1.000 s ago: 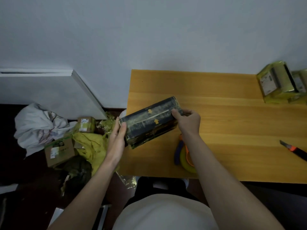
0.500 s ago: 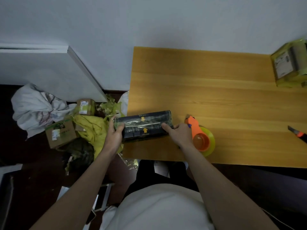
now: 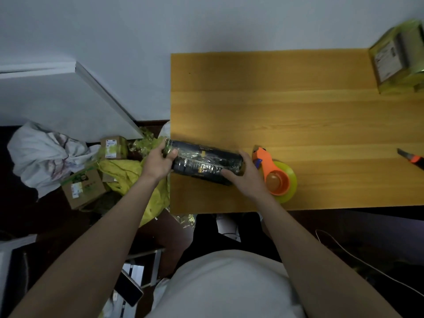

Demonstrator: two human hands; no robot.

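Note:
A long dark box [image 3: 203,162] wrapped in shiny clear film lies at the near left corner of the wooden table [image 3: 298,115]. My left hand [image 3: 158,160] grips its left end, which sticks out over the table's left edge. My right hand [image 3: 245,175] holds its right end, fingers curled over the near side. An orange tape dispenser with a yellow-green roll [image 3: 277,180] sits on the table just right of my right hand.
A green-wrapped parcel with a label [image 3: 397,58] stands at the table's far right. An orange-handled utility knife [image 3: 413,158] lies at the right edge. On the floor to the left are cardboard boxes [image 3: 82,189], yellow wrapping [image 3: 128,175] and a white bag [image 3: 41,157].
The dark box came down from a tilted, raised hold to lie flat near the table's front left corner. The tape dispenser, earlier hidden behind my right forearm, now shows beside my right hand.

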